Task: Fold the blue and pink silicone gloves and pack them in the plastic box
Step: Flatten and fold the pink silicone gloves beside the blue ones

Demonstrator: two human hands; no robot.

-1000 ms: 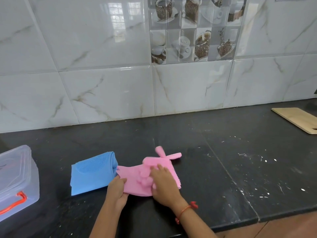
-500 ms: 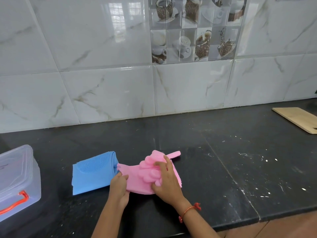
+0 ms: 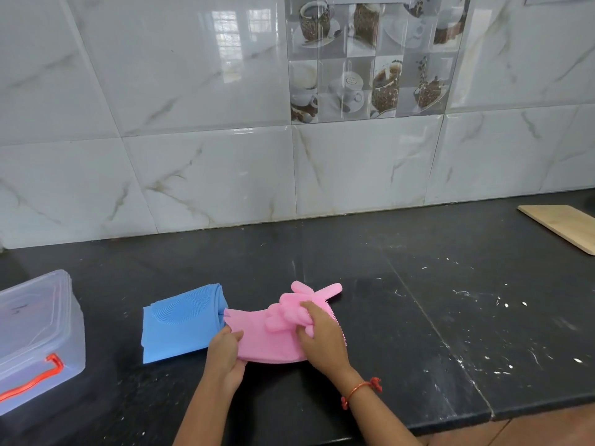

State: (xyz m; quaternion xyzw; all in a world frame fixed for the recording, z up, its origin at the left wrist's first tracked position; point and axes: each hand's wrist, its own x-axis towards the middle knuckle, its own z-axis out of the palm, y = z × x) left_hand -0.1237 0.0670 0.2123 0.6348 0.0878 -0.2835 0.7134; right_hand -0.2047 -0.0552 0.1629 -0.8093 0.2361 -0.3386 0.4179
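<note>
Two hands grip our floppy pink silicone glove point(image 3: 270, 336): left hand point(image 3: 225, 358) pinching its cuff, right hand point(image 3: 322, 339) now pressing the folded-over fingers flat.

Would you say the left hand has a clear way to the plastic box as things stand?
Probably yes, once it lets go: the left hand grips the pink glove, and only the folded blue glove lies flat on the way to the box.
</note>
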